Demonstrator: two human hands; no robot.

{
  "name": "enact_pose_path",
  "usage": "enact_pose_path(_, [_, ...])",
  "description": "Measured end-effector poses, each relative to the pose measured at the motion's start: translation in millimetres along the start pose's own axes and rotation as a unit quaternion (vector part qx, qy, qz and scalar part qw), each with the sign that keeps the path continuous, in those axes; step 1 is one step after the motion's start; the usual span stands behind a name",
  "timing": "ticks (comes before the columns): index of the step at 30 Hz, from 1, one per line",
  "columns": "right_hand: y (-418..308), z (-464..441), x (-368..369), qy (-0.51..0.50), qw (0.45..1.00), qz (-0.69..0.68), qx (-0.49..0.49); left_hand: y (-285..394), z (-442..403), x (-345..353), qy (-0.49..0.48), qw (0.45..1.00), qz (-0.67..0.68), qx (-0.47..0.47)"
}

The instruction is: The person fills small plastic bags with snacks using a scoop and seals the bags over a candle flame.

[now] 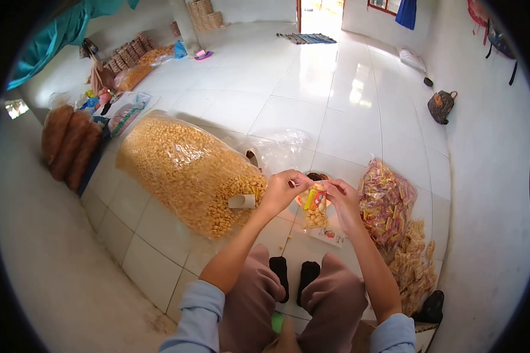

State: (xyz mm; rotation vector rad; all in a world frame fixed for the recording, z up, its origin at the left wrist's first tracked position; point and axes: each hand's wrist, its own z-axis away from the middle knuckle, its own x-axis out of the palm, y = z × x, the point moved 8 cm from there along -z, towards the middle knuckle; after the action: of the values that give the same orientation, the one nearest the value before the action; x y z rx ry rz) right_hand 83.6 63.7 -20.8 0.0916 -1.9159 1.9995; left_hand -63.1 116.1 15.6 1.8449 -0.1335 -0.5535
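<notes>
Between my two hands hangs a small clear packet [316,215] of pale round snacks, with a red and yellow label inside. My left hand [287,189] pinches the packet's top edge at its left corner. The right corner of that edge is pinched in my right hand [340,201]. A large clear sack [176,162] of the same sort of snacks lies on its side to the left, its open end near my left hand. In that opening rests a white scoop or cup [241,201]. Behind the packet, a round container is partly hidden.
A bag of red and yellow sachets [386,194] stands to the right, with a pile of filled packets [415,265] below it. Brown filled sacks [70,144] lean at the left wall. Clear plastic [280,150] lies beyond my hands. A dark bag [441,107] rests by the right wall.
</notes>
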Motion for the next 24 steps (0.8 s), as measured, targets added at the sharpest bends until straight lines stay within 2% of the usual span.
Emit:
enact_pose_path(1, [9, -3, -5, 0.006, 1.0, -0.001, 0.006, -13, -3, 7, -0.006, 1.0, 0.002, -0.006])
enact_pose_path(3, [30, -10, -24, 0.061, 0.998, 0.002, 0.008, -44, -7, 22, -0.024, 0.993, 0.111, -0.032])
enact_pose_path(4, [45, -14, -31, 0.068, 0.998, 0.003, 0.018, -60, -7, 29, -0.029, 0.992, 0.115, -0.042])
enact_pose_path(6, [79, -20, -49, 0.1, 0.994, 0.026, 0.048, -103, -1, 50, -0.066, 0.982, 0.116, -0.132])
enact_pose_path(13, [175, -35, -100, 0.148, 0.981, 0.047, 0.113, -219, 20, 105, -0.081, 0.938, 0.225, -0.25])
enact_pose_path(17, [217, -43, -122, 0.147, 0.98, 0.053, 0.121, -256, 28, 117, -0.09, 0.921, 0.236, -0.296])
enact_pose_path(19, [227, -48, -126, 0.138, 0.979, 0.06, 0.135, -276, 32, 122, -0.116, 0.919, 0.18, -0.332])
enact_pose_path(24, [248, -61, -133, 0.127, 0.973, 0.064, 0.179, -299, 31, 129, -0.101, 0.915, 0.184, -0.344])
